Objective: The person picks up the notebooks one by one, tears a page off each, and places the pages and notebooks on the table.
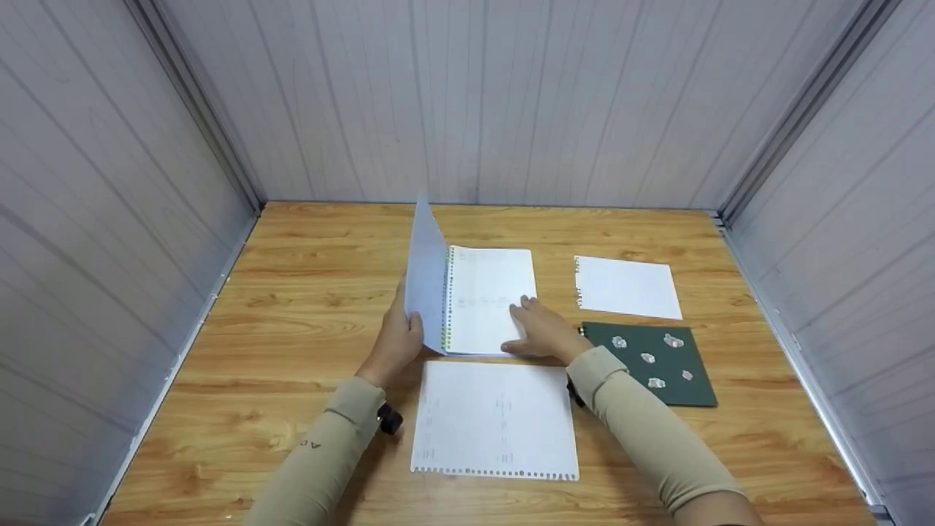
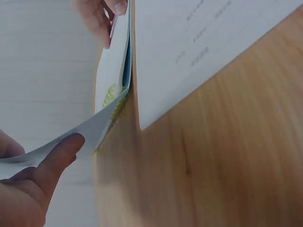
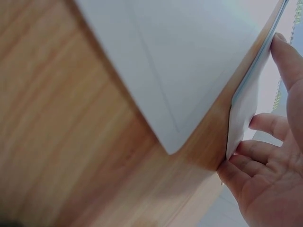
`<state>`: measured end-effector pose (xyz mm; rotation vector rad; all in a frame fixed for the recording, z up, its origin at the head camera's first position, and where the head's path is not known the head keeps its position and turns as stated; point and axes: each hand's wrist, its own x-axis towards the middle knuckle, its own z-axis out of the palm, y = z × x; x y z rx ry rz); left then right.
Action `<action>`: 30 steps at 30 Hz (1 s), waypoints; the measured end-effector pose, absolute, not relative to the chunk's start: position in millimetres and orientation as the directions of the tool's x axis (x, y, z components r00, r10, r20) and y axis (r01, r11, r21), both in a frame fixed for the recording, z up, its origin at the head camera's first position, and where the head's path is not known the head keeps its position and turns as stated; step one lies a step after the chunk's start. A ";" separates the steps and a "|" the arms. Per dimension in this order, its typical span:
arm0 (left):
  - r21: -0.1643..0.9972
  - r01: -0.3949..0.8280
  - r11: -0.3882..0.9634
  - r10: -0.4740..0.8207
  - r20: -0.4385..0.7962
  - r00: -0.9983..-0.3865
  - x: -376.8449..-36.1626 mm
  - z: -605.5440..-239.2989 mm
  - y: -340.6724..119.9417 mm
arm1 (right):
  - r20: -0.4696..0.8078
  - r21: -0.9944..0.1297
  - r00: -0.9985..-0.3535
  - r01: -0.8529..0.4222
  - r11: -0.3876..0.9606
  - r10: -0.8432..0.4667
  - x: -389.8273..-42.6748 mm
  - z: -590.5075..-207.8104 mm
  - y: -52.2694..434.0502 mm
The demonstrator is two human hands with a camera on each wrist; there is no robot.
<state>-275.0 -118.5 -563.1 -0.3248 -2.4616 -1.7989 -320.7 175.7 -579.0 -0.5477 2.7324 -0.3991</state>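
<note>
Two hands work the white spiral-bound notebook [image 1: 489, 299] at frame centre: left hand [image 1: 398, 340] pinches its translucent plastic cover [image 1: 426, 281] upright, right hand [image 1: 540, 330] presses flat-fingered on the page. We judge the cover could tear at the green coil [image 1: 448, 299] if yanked.

A wooden surface [image 1: 292, 307] carried an open spiral notebook [image 1: 486, 299] at its middle, a loose punched sheet [image 1: 497, 420] nearer the front, another sheet [image 1: 628, 286] and a dark green cover [image 1: 657, 361] to the right.
</note>
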 end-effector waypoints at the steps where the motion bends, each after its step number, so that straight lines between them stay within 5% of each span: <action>1: 0.925 0.228 0.303 0.146 0.191 -0.971 -275.5 -562.5 -115.5 | -0.259 -0.330 -0.874 -0.321 0.888 -0.412 -320.8 -578.6 175.5; 7: 0.850 0.247 0.464 0.220 0.160 -0.962 -274.3 -562.4 -93.3 | -0.250 -0.321 -0.873 -0.333 0.887 -0.418 -321.2 -579.7 175.5; 16: 0.555 0.285 0.782 0.235 0.162 -0.958 -271.7 -557.5 -56.2 | -0.197 -0.319 -0.870 -0.379 0.869 -0.452 -321.1 -580.7 174.8; 24: 0.287 0.358 0.888 0.321 0.168 -0.932 -271.7 -556.1 -36.2 | -0.174 -0.366 -0.877 -0.364 0.856 -0.447 -317.3 -577.6 180.4; 30: 0.298 0.302 0.906 0.223 0.271 -0.936 -273.1 -551.7 -28.4 | -0.193 -0.349 -0.875 -0.363 0.864 -0.445 -317.3 -578.7 178.6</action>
